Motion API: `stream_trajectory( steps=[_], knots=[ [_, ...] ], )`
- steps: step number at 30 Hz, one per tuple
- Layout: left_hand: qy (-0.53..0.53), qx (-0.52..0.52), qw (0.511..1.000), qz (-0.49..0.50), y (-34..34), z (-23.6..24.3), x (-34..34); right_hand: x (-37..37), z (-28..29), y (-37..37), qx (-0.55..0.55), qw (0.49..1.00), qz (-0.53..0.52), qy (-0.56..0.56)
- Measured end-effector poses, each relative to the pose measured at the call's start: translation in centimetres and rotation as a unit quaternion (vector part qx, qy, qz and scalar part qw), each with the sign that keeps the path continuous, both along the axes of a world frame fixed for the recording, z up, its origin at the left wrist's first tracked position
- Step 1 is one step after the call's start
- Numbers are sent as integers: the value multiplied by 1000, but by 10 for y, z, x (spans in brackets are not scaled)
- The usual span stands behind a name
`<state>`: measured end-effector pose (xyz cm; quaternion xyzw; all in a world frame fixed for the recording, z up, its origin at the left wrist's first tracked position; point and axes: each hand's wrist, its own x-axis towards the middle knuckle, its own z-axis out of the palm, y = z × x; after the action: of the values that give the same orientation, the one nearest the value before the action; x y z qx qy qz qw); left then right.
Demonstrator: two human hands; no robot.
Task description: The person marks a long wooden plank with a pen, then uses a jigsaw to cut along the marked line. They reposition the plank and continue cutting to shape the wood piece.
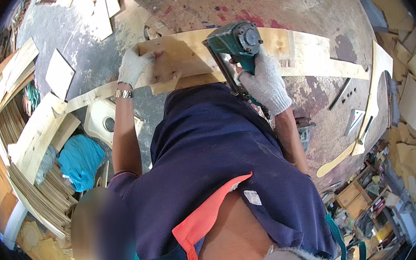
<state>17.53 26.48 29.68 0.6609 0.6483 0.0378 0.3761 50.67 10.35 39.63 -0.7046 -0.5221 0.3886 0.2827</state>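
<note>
A wide wooden board (180, 52) lies across the workbench just above my dark clothing, along a longer, narrower strip (94, 95). My left hand (134, 66), in a white knitted glove, grips the board's left end, with fingers bent over it. My right hand (263, 82), also gloved, is closed round the handle of a teal nail gun (232, 40), held over the board right of its middle. The gun's long dark magazine slants down toward me; where its nose meets or clears the board I cannot tell.
The paint-stained bench (255, 0) carries offcuts and a small white panel (61, 74). Plywood stacks (33, 187) and a blue plastic bag (82, 162) sit at left. A long shaped wooden piece (378, 78) and small metal tools lie at right, with cluttered boxes (354, 196) lower right.
</note>
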Motion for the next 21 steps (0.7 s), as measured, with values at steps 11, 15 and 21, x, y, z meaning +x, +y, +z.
stream_trajectory(
  steps=[11, 15, 21],
  knots=[
    [-38, 41, 998, -7, -8, -2, -3, -16, -9, 14, 0, 997, 72, -14],
    [-42, 37, 998, -7, -9, 4, -1, -19, -6, 17, -17, 997, 80, -18],
    [4, 44, 999, -18, -7, 8, 4, -17, 16, 12, -35, 998, 35, -49]
  ],
)
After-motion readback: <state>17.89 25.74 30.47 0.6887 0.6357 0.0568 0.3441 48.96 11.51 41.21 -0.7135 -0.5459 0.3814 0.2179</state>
